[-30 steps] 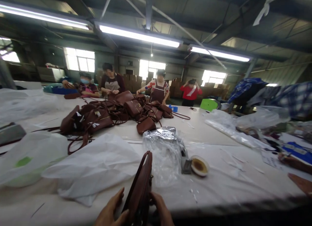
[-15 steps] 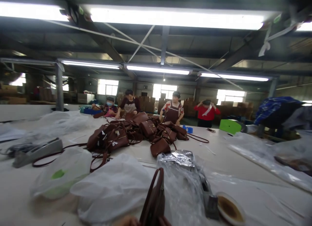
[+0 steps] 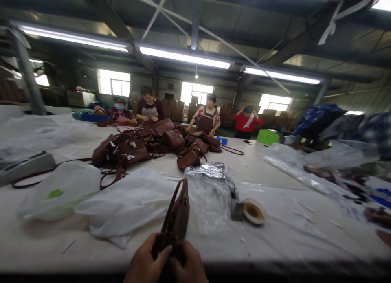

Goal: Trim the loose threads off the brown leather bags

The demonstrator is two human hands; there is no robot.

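Observation:
Both of my hands hold a dark brown leather handbag [image 3: 180,211] at the table's front edge. The bag is seen narrow side on, with its strap or handle standing up at the far end. My left hand [image 3: 148,256] is closed on its near left side, thumb on top. My right hand [image 3: 190,260] grips the near right side, its thumb close to the left one. What lies between the thumbs is dark and blurred. A white cloth-like bag [image 3: 131,205] lies just left of the handbag, and crumpled clear plastic [image 3: 207,201] just right of it.
A heap of brown handbags [image 3: 134,148] covers the table's middle. Nearby are a round dish with brown contents [image 3: 254,211], a small metal block [image 3: 237,209], a plastic bag [image 3: 64,189] and a grey device [image 3: 27,167]. Several people stand or sit across the table, one in an apron [image 3: 206,122].
The view has tipped down and shifted right, so the scene sits higher and further left. Both hands on the handbag now show more fully, low in the picture.

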